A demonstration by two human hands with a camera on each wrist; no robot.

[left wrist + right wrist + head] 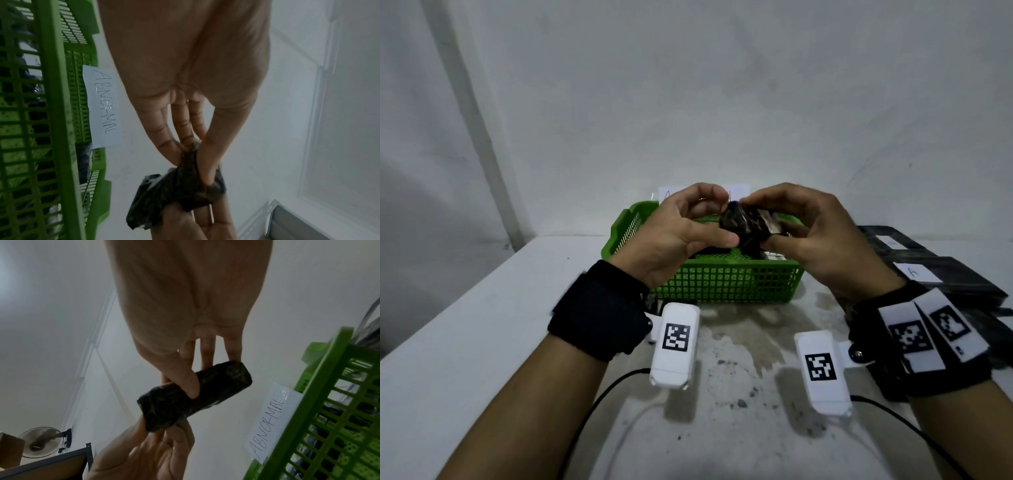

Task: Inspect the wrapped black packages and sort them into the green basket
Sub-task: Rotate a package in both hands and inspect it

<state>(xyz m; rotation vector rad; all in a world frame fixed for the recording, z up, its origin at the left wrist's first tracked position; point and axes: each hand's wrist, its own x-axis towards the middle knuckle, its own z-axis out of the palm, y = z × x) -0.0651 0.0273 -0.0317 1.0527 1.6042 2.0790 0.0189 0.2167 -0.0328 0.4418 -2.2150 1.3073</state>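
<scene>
Both hands hold one wrapped black package [743,226] in the air above the green basket [722,284]. My left hand [681,229] pinches its left end between thumb and fingers; in the left wrist view the crinkled black package [176,194] sits at the fingertips. My right hand [804,233] grips the right part, with the thumb pressed on the black package [195,395] in the right wrist view. Inside the basket lie other dark packages, mostly hidden by the hands. A paper label reading ABNORMAL [102,107] is fixed to the basket's far rim.
More flat black packages with white labels [935,270] are stacked on the white table [482,325] to the right of the basket. A wall stands close behind. Cables run from the wrist cameras across the stained table near me.
</scene>
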